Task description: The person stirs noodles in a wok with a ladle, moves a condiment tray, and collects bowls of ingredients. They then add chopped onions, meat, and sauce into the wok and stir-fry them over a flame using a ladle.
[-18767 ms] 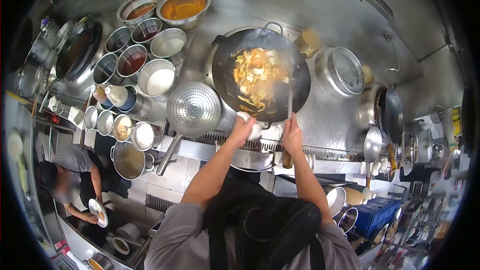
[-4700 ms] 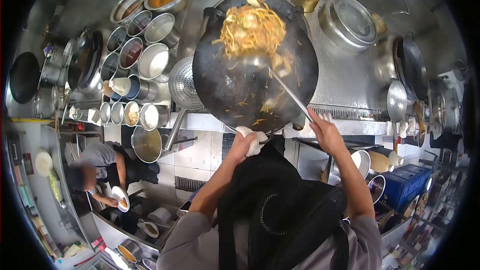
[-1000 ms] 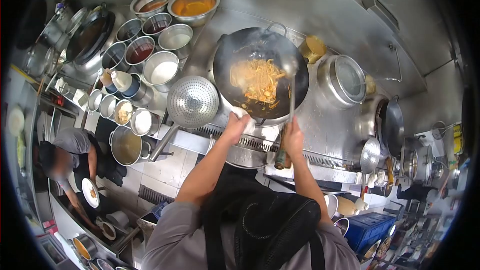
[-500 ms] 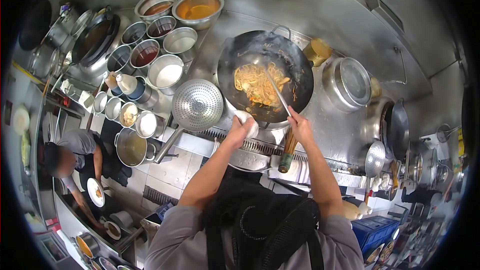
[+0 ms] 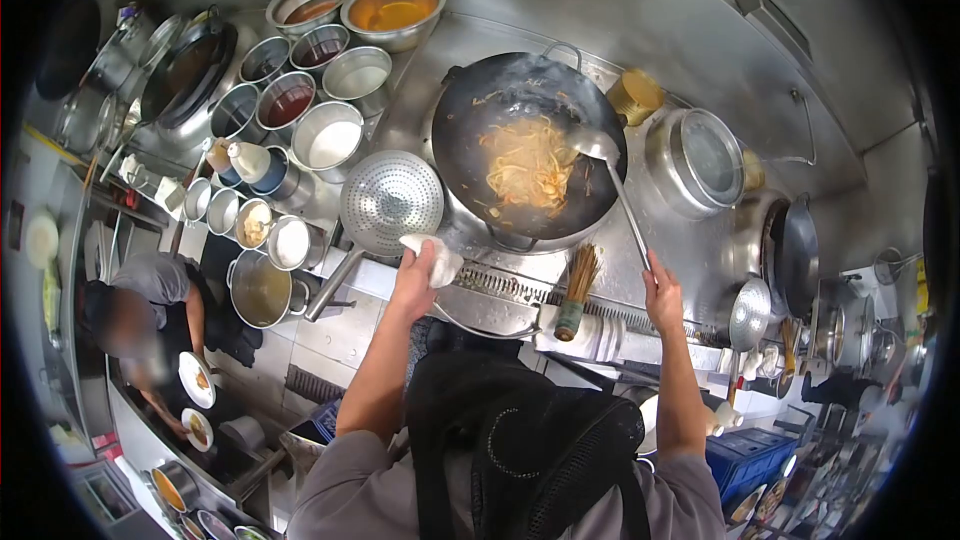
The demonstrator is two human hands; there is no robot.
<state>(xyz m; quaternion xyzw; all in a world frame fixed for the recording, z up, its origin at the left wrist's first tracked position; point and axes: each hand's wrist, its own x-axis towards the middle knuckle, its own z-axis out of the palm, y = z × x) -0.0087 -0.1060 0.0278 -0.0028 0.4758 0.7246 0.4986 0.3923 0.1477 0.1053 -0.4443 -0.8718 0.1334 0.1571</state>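
Observation:
My right hand [image 5: 662, 295] is closed round the long handle of a metal ladle [image 5: 597, 144]. The ladle's bowl rests at the right inner side of a dark wok [image 5: 465, 105]. Fried noodles [image 5: 528, 165] lie in the middle of the wok, slightly blurred, with steam above them. Left of the wok, apart from it, my left hand [image 5: 412, 285] grips a folded white cloth [image 5: 437, 260]. Just beyond that hand lies a perforated strainer [image 5: 391, 202], its handle pointing toward the near left. A bamboo brush [image 5: 576, 295] stands between my hands at the range's front edge.
Several metal pots of sauces and powders, including a white-filled pot [image 5: 328, 138], stand at left. Behind them is a bowl of orange liquid [image 5: 394, 14]. A lidded pot [image 5: 695, 162] sits right of the wok. At lower left, a co-worker [image 5: 150, 290] holds plates.
My left hand and the cloth have moved left, away from the wok's near rim. My right hand has moved right and nearer, shifting the ladle from the noodles to the wok's right side.

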